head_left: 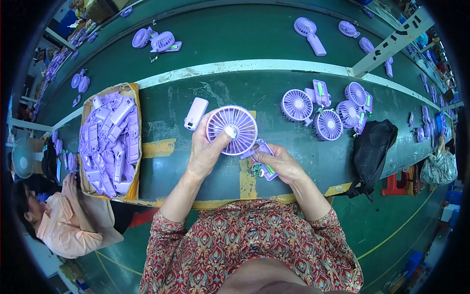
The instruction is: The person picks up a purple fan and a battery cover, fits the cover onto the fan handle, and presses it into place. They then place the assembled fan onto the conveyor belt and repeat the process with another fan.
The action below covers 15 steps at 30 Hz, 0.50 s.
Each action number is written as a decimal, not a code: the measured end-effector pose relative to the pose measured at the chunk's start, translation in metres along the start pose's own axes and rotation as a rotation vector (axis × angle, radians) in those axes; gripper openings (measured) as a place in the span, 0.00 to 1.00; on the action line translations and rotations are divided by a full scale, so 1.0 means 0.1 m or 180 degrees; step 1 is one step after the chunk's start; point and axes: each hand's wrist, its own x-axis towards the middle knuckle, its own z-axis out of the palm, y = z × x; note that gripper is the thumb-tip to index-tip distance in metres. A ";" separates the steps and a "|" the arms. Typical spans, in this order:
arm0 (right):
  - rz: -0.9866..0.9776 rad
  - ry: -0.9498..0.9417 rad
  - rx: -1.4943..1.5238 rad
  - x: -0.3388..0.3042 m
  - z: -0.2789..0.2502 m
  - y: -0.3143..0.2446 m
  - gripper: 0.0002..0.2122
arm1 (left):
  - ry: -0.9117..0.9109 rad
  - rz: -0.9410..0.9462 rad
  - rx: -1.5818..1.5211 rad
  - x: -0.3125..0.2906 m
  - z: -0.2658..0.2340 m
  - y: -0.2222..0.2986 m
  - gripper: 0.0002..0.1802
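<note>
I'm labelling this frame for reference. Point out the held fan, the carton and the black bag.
Held fan [242, 127], head view: on its front grille.
Carton [139, 122], head view: on its right wall.
Black bag [372, 151], head view: on the middle of its body.

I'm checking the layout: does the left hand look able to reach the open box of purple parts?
Probably yes: the open box stands to the left of the left hand, with nothing seen blocking the bench between. That hand grips a purple fan, though, so it may need freeing first.

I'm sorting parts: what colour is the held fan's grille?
The fan grille is light purple, clearest in the head view.
</note>
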 end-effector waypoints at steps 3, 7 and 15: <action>-0.0131 -0.0013 -0.0189 -0.05 0.11 -0.02 0.11 | 0.0146 -0.0035 0.0026 0.00 0.05 -0.10 0.27; -0.0021 -0.0105 0.0013 -0.13 0.19 -0.05 0.12 | 0.0163 -0.0166 0.0021 0.02 0.07 -0.19 0.28; -0.0446 -0.0034 -0.0018 -0.10 0.23 0.01 0.13 | 0.0100 -0.0242 0.0019 0.05 0.05 -0.22 0.28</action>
